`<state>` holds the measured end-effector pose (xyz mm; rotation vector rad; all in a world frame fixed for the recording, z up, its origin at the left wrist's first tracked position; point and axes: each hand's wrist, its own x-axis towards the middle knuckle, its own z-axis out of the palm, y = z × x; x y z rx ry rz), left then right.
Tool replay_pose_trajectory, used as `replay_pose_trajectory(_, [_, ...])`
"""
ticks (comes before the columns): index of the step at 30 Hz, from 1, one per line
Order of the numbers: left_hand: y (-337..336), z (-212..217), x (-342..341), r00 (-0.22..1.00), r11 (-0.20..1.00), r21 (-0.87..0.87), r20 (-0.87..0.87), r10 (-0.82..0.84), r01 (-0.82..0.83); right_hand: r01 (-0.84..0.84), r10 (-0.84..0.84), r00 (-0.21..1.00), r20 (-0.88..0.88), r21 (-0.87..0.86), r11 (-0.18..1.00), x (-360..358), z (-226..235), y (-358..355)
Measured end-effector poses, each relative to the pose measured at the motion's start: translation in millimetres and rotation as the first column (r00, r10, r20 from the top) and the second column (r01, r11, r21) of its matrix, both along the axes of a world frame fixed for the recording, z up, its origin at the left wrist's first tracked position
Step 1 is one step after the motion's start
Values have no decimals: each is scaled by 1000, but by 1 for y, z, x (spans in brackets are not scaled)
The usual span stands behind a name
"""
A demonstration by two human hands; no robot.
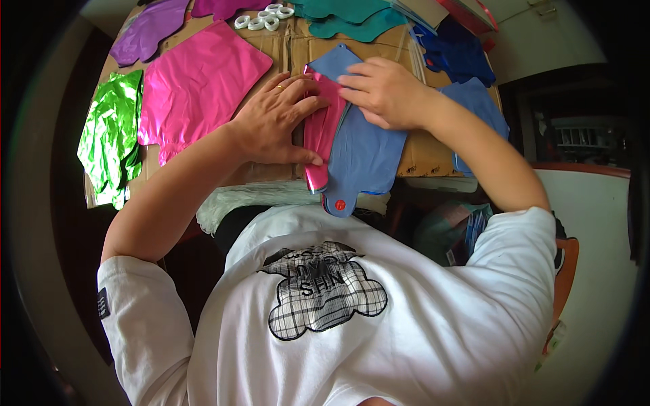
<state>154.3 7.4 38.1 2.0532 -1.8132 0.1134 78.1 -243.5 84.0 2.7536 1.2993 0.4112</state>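
A flat foil balloon lies before me, its pink part (pixel 323 135) folded into a narrow strip along the left of a blue foil sheet (pixel 372 152). The blue sheet's near end has a rounded tab with a red dot. My left hand (pixel 281 115) rests on the pink strip, fingers spread and the thumb near its lower end. From the right, my right hand (pixel 389 95) lies over the upper blue sheet. Its fingers are slightly apart, with the tips by the strip's edge. Whether the pink and blue are one balloon or two, I cannot tell.
Brown cardboard (pixel 288 51) covers the table. A large pink foil balloon (pixel 200 81), a shiny green one (pixel 112 128) and a purple one (pixel 150 30) lie left. White rings (pixel 256 24) and teal foil (pixel 355 24) are at the back. Blue foil (pixel 477 108) lies right.
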Motion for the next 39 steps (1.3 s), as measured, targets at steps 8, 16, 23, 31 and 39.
replay_pose_trajectory(8, [2, -2, -1, 999, 1000, -9, 32, 14, -14, 925, -448, 26, -894, -149, 350, -161, -1, 4])
replay_pose_trajectory(16, [2, -2, -2, 993, 998, 52, 113, 26, -32, 908, 552, 357, -754, 142, -393, -166, -37, 56])
replay_pose_trajectory(23, [0, -8, 0, 996, 999, 36, 93, 6, -10, 892, 88, 321, -943, 270, -362, -103, -21, 5])
replay_pose_trajectory(31, [3, -11, 0, 994, 999, -47, 107, 7, -2, 894, -766, 387, -514, 414, 173, -72, 16, 37])
replay_pose_trajectory(39, [3, -18, 2, 998, 996, -66, -7, 62, -62, 803, -828, 544, -135, 371, 467, -35, -8, 102])
